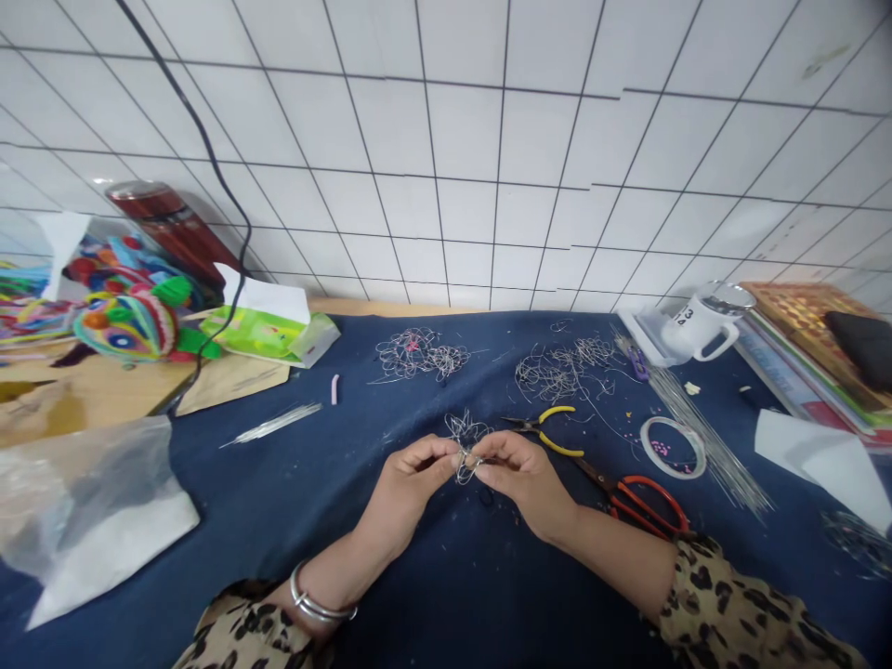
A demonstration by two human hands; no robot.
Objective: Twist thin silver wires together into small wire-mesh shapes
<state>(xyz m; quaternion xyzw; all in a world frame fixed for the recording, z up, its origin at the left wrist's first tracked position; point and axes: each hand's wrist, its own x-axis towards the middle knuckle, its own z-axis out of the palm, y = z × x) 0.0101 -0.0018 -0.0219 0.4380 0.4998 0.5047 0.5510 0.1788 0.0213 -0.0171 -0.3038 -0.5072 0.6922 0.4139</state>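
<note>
A small piece of looped thin wire (465,429) is pinched between both hands above the dark blue cloth (293,520). My left hand (416,469) closes thumb and fingers on its left side. From the right, my right hand (522,474) grips it the same way, fingertips almost touching the left ones. Wire loops stick up above the fingers and hang a little below; the pinched part is mostly hidden. Just beyond the right hand lie yellow-handled pliers (557,432). Red-handled scissors (645,502) rest beside the right forearm.
Two heaps of looped wire, the left heap (418,355) and the right heap (564,369), lie farther back. Straight wires (711,446) and a clear ring (673,448) are at right, near a white mug (703,325). A plastic bag (104,511) lies at left.
</note>
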